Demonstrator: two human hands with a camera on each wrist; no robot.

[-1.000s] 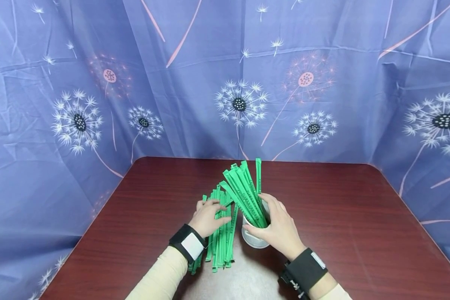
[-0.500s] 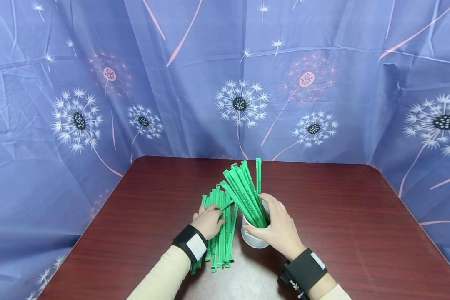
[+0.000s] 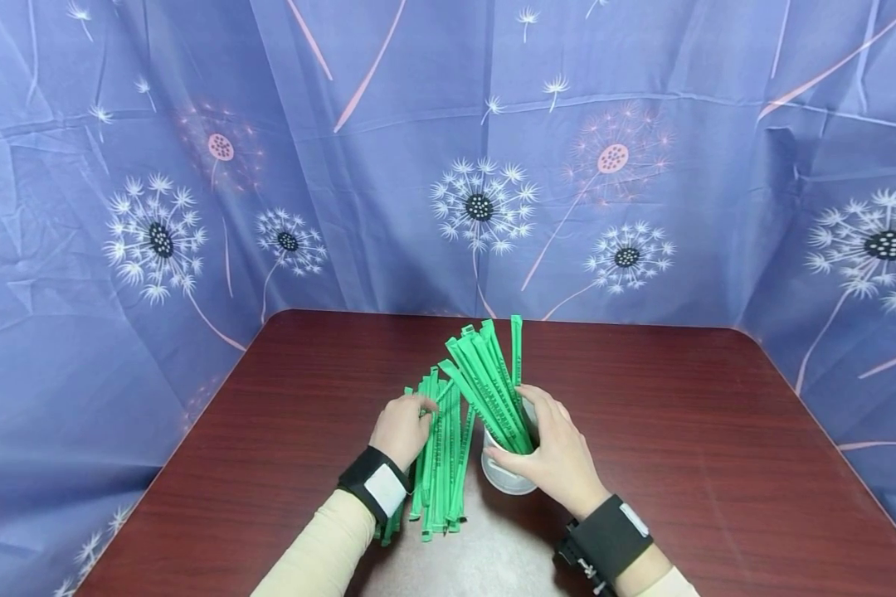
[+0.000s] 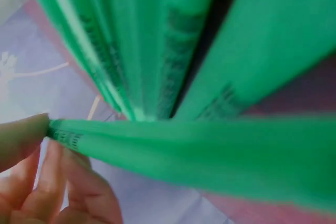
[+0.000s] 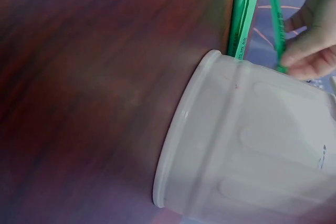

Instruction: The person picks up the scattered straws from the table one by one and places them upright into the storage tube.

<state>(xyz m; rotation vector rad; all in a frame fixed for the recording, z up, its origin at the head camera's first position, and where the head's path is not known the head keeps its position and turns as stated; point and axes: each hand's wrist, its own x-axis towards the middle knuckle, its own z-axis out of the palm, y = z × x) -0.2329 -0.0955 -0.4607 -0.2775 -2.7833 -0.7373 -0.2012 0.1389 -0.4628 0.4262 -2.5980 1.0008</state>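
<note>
In the head view my left hand (image 3: pixel 401 427) is over a pile of long green wrapped straws (image 3: pixel 440 473) printed with dark lettering. The left wrist view shows its thumb and fingers pinching one end of a green wrapped straw (image 4: pixel 199 150), with more straws behind. My right hand (image 3: pixel 563 460) grips the rim of a white plastic cup (image 3: pixel 502 478), fingers and thumb around its side. A bundle of green straws (image 3: pixel 485 381) leans left out of the cup, and one stands apart at the right. In the right wrist view, the cup (image 5: pixel 262 140) fills the lower right.
A dark red wooden table (image 3: pixel 679 414) lies under everything, with a bright reflection near its front. Blue curtains (image 3: pixel 388 207) with dandelion prints hang behind and along the sides. Each wrist wears a black strap (image 3: pixel 375 483).
My left hand has moved from reaching across the pile to a pinch on one straw, drawn slightly left and up. The right hand and cup stay put.
</note>
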